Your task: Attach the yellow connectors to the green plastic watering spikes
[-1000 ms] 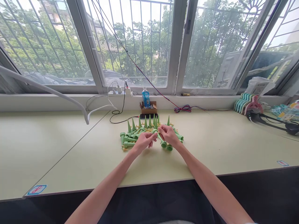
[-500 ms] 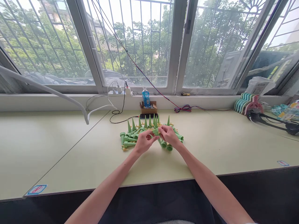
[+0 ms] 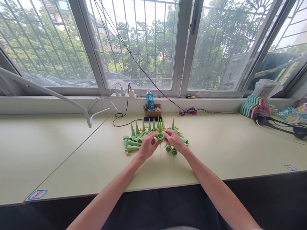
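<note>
Between my two hands is a green plastic watering spike (image 3: pixel 160 136), its round open mouth tilted toward me. My left hand (image 3: pixel 149 145) grips it from the left, fingers closed around its rim. On the other side my right hand (image 3: pixel 173 139) pinches it with thumb and fingers. The spike's lower part is mostly hidden by my fingers. Around and behind my hands lie several more green spikes (image 3: pixel 133 148), some with yellow valve pieces. A row of them stands point up (image 3: pixel 132 129) at the back. Two (image 3: pixel 174 151) show their open ends below my right hand.
Behind the spikes a phone (image 3: pixel 153 119) lies on the table, with a cable attached. A small cardboard box (image 3: pixel 153 111) and a blue-labelled bottle (image 3: pixel 150 100) stand against the sill. Bundled wires (image 3: pixel 188 111) lie right of them. A white tube (image 3: pixel 72 101) arches over the left side.
The spike in my hands has turned so its open mouth now faces me. Both hands stay in nearly the same place.
</note>
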`<act>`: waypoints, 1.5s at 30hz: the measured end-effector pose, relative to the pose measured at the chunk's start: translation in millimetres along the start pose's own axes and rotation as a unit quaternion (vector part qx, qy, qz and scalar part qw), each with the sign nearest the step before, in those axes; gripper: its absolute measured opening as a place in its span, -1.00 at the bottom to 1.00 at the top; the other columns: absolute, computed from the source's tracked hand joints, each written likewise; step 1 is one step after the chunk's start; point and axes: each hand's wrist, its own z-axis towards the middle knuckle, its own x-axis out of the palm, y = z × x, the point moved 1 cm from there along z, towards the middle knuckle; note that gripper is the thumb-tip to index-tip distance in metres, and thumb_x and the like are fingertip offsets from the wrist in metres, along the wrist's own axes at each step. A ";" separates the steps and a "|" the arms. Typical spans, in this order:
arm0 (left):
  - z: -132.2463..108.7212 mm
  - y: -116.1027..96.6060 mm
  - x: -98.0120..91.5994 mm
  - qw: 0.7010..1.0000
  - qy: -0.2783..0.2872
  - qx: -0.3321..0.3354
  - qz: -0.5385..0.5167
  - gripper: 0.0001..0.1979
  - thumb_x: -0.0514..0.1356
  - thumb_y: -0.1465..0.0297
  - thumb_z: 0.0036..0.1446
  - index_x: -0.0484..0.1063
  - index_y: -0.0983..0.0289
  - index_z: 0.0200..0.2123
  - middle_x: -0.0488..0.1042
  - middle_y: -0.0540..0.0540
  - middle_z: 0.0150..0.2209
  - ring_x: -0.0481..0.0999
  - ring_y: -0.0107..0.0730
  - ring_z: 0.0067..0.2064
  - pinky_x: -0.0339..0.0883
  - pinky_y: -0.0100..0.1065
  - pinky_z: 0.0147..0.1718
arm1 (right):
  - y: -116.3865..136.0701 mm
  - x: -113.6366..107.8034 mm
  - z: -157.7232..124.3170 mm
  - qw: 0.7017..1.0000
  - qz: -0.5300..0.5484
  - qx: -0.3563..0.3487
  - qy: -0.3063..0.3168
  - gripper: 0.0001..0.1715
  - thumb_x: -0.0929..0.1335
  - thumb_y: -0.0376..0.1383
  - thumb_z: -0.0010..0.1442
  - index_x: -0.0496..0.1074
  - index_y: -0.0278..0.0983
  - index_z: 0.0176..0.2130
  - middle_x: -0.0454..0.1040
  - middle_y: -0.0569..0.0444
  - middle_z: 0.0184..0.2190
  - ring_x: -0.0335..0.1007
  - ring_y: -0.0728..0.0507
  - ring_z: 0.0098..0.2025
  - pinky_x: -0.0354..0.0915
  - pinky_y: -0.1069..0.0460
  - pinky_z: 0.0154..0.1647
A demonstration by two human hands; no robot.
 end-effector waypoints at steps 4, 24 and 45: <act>-0.4 -2.0 -0.6 1.000 0.012 -0.005 -0.013 -0.71 0.18 0.12 0.13 0.48 0.19 -0.22 0.40 0.07 -0.30 0.29 -0.48 -0.47 0.25 -0.43 -0.46 | -1.9 -0.1 1.1 1.000 -0.001 -0.001 0.003 -0.56 0.28 -0.01 0.17 0.17 -0.22 -0.57 0.09 0.24 -0.75 -0.07 0.03 -0.71 -0.08 0.07 -0.67; 4.4 0.0 2.1 0.998 -0.029 -0.036 -0.038 -0.78 0.23 0.24 0.05 0.36 0.22 -0.26 0.37 0.04 -0.25 0.29 -0.58 -0.52 0.24 -0.47 -0.54 | -3.0 4.8 3.8 1.000 0.013 -0.008 -0.023 -0.57 0.29 0.01 0.16 0.21 -0.22 -0.53 0.11 0.24 -0.75 -0.06 0.03 -0.72 -0.05 0.07 -0.69; 4.4 2.7 -0.9 0.884 0.114 -0.257 -0.374 -0.59 0.24 0.06 0.05 0.37 0.33 -0.38 0.26 -0.02 -0.48 0.32 -0.59 -0.57 0.17 -0.48 -0.63 | -5.3 3.5 2.3 0.995 -0.066 -0.067 -0.018 -0.59 0.25 -0.01 0.22 0.18 -0.22 -0.50 0.18 0.23 -0.73 0.04 0.02 -0.68 0.04 0.09 -0.62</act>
